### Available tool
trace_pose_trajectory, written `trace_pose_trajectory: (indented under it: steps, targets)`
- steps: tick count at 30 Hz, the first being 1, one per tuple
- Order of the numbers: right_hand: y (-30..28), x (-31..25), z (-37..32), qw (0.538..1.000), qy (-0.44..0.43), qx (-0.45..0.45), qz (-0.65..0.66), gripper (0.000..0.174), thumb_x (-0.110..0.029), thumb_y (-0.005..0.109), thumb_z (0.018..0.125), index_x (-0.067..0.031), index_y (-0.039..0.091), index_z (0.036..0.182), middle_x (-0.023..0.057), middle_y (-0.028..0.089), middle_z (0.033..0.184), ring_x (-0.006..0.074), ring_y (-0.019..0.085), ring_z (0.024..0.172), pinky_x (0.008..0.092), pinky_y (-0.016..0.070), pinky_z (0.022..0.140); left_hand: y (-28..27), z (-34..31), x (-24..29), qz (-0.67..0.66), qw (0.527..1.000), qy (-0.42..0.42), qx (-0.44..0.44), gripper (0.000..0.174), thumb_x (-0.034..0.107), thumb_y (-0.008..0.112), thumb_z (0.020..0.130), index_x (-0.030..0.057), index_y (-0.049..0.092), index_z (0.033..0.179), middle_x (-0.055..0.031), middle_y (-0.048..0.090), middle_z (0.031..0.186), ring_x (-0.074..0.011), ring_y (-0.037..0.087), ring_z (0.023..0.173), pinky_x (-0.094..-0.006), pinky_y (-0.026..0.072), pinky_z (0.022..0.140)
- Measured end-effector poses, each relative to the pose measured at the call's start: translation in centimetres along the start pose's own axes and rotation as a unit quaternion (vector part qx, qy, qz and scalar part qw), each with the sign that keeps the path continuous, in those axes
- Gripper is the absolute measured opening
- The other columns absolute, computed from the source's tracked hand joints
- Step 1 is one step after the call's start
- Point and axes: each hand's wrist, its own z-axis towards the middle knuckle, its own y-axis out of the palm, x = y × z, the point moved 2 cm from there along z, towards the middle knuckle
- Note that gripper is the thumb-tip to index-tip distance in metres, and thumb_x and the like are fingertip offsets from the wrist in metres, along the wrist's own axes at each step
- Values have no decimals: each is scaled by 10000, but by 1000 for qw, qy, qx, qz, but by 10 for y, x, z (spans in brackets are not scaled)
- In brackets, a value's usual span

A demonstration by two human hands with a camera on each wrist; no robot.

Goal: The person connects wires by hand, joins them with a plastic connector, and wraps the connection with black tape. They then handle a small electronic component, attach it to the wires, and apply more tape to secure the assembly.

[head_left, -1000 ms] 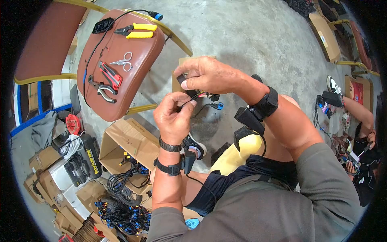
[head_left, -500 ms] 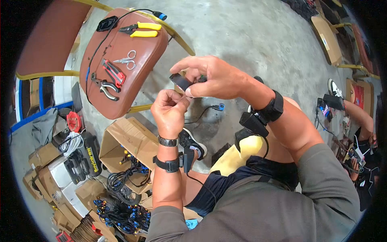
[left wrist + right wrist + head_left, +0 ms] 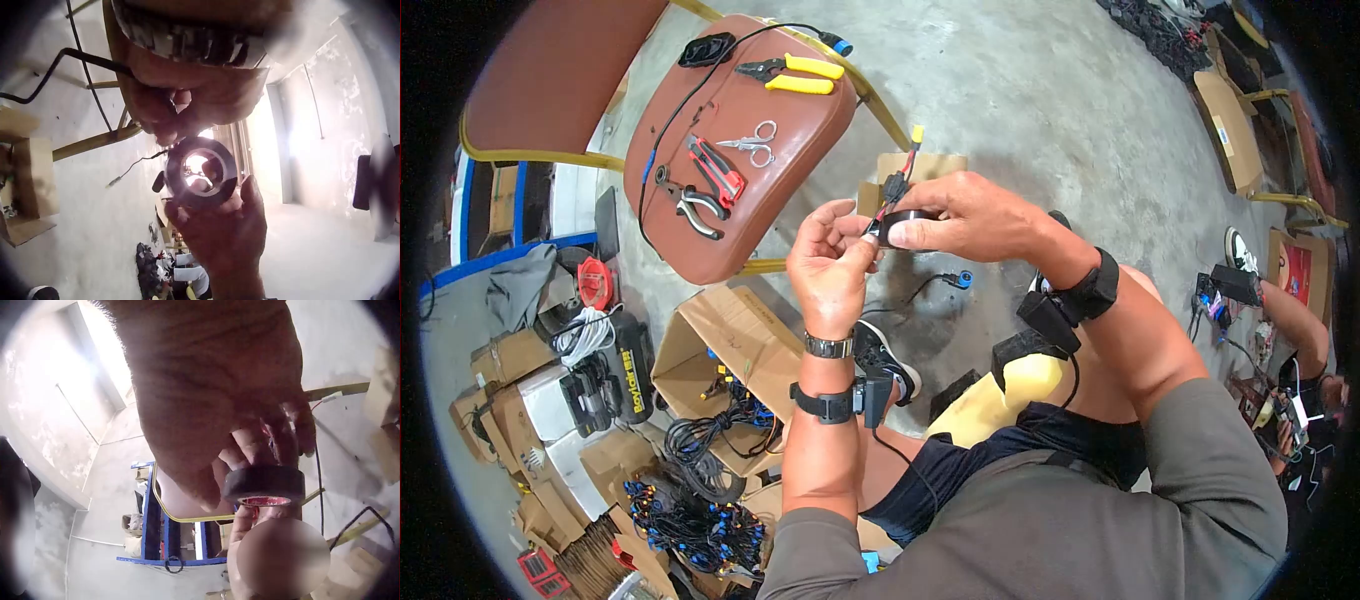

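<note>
While the right hand (image 3: 980,215) gripped the black tape roll (image 3: 908,228) above the floor (image 3: 1020,90) and the left hand (image 3: 828,265) pinched the wire (image 3: 897,185) just beside it, the work seemed at the wrapping step, and the next move likely called for pulling tape taut around the wire.

On the brown padded chair seat (image 3: 780,110), laid out loose: yellow-handled pliers (image 3: 795,72) at the far edge, small scissors (image 3: 752,143) mid-seat, a red cutter (image 3: 718,170) just beside grey pliers (image 3: 690,203), a black part (image 3: 706,48) at the far corner, a black cable (image 3: 670,120) along the left rim. On the concrete floor (image 3: 1020,100): an open cardboard box (image 3: 710,345) near the chair, bundles of black cable (image 3: 700,520), more boxes (image 3: 510,370) to the left
</note>
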Motion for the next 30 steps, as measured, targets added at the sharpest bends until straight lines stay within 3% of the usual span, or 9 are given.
trace_pose_trajectory:
  steps: [1,4,7,10,13,19,22,25,30]
  targets:
    - [3,2,2,1000,-11,13,-24,508,-450,631,950,48,716,1000,229,682,798,323,660,746,402,513,707,2,-1,0,-4,1000,1,-4,402,-125,638,832,-8,582,1212,-114,718,986,-144,668,688,-247,522,548]
    - [11,10,9,995,89,-26,-46,435,-381,599,995,43,700,981,170,705,895,253,655,815,375,512,768,7,-4,-2,-33,999,4,7,397,-136,633,829,-7,589,1201,-121,717,989,-154,675,690,-254,534,554]
    - [19,11,10,999,44,-3,0,377,-317,565,1008,37,695,1008,159,705,886,261,645,803,376,504,772,7,-4,-3,-47,999,17,13,403,-145,629,826,-8,587,1202,-133,707,1011,-160,681,691,-255,540,558]
    - [23,11,9,999,7,38,3,396,-317,515,972,28,702,1027,249,696,898,370,669,824,429,511,784,7,-6,3,-57,998,17,8,395,-144,629,827,-13,589,1197,-142,695,1030,-162,677,678,-255,540,552]
    - [27,10,9,998,47,1,51,351,-253,500,945,15,686,1075,255,693,981,362,669,913,407,502,841,8,-9,6,-50,999,14,12,382,-143,631,829,-16,596,1188,-145,687,1041,-161,671,668,-253,537,542]
    - [31,3,10,986,41,-4,159,332,-247,524,955,-3,672,1124,222,672,1118,353,617,1077,390,461,953,3,-5,7,-95,995,34,7,343,-129,622,839,-16,618,1162,-132,686,1039,-157,652,635,-253,525,513]
    - [34,0,12,978,60,6,201,330,-251,536,959,-15,673,1146,185,672,1141,363,602,1077,410,459,961,3,-5,10,-112,993,28,8,324,-118,620,844,-20,625,1153,-122,690,1030,-154,638,614,-252,507,495]
    - [36,11,16,997,-47,45,40,332,-249,543,959,-24,668,1169,169,674,1157,364,597,1073,420,464,955,2,-5,9,-81,996,-1,31,316,-112,624,846,-27,626,1151,-120,697,1035,-149,631,604,-248,489,483]
    - [33,16,18,991,-89,73,-73,323,-242,545,957,-26,686,1152,167,683,1126,360,596,1081,426,473,947,7,-6,13,-76,995,-28,57,309,-113,619,846,-33,638,1143,-151,713,1056,-148,625,596,-241,479,483]
